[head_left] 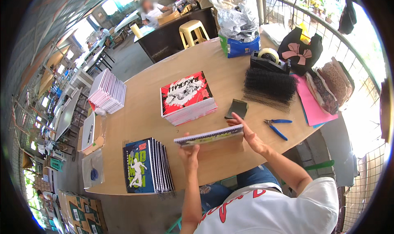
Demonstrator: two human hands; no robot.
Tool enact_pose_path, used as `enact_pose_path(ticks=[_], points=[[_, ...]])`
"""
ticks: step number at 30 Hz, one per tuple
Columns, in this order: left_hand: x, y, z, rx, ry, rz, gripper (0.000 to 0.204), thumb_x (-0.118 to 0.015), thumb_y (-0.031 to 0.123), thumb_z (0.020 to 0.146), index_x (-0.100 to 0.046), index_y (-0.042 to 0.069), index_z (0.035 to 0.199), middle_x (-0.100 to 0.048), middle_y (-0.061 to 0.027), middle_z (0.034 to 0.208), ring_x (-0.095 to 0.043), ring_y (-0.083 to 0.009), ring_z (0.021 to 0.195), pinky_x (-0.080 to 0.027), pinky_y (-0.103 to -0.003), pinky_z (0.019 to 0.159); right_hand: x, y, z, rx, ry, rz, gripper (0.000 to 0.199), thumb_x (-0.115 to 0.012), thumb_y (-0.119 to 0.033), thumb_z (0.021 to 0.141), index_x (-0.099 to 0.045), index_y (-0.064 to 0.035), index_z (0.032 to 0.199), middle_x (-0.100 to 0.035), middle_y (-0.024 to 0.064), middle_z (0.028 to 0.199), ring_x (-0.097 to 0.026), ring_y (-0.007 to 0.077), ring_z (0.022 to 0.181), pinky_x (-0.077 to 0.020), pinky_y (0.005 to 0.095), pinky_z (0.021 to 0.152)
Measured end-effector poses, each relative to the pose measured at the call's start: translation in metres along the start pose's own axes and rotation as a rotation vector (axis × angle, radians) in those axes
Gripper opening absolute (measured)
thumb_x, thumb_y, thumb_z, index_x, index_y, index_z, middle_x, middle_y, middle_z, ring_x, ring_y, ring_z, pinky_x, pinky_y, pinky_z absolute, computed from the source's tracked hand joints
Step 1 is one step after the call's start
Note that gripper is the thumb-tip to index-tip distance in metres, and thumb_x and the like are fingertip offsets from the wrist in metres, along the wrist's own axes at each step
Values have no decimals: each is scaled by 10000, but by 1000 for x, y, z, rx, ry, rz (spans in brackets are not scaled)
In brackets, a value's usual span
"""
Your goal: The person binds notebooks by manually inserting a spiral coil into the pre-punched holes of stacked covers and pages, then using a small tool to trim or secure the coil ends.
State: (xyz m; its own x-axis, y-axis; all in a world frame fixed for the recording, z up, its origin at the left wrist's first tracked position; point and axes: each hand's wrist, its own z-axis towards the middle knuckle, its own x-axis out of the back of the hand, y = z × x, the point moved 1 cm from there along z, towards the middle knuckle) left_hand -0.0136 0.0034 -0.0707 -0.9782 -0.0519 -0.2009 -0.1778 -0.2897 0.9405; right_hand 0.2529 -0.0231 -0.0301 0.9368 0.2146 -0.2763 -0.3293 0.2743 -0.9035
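Observation:
A spiral notebook (210, 136) is tilted up edge-on above the near side of the table. Its left end is pinched in my left hand (189, 155), with the thumb on the near side. At the notebook's other end is my right hand (252, 137), fingers stretched and apart, the palm side against the edge. Beyond the notebook lies a stack of red-covered booklets (186, 96). Left of my left hand sits a pile of blue spiral notebooks (143, 164) with black coils. A small dark pad (237, 109) lies just past my right fingertips.
Blue-handled pliers (279, 128), black binding coils (271, 86), a tape dispenser (269, 61) and pink sheets (314, 105) lie to the right. A white page stack (108, 90) stands far left. Near the back edge is a bag of scraps (238, 25). Another person (154, 12) sits at a far desk.

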Motion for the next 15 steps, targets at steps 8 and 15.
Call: enact_pose_path(ticks=[8,15], points=[[-54,79,-22,-699,316,610,1022,-729,546,867,-230,-30,1548,-223,-247,1574,-158,-344,1478,-215,-548,1186,126,6,66,217,268,-1752,184,-767,-105,751,-667,-58,899,-561,76,991,-545,292,985,-433,434,828],[-130,117,4,-589,-336,1108,269,-726,221,904,-728,167,1168,-703,-41,1079,-642,-225,979,-411,-450,1011,138,-44,73,481,167,-1481,278,-651,37,807,-641,-28,1078,-618,110,1018,-592,317,899,-469,467,881]])
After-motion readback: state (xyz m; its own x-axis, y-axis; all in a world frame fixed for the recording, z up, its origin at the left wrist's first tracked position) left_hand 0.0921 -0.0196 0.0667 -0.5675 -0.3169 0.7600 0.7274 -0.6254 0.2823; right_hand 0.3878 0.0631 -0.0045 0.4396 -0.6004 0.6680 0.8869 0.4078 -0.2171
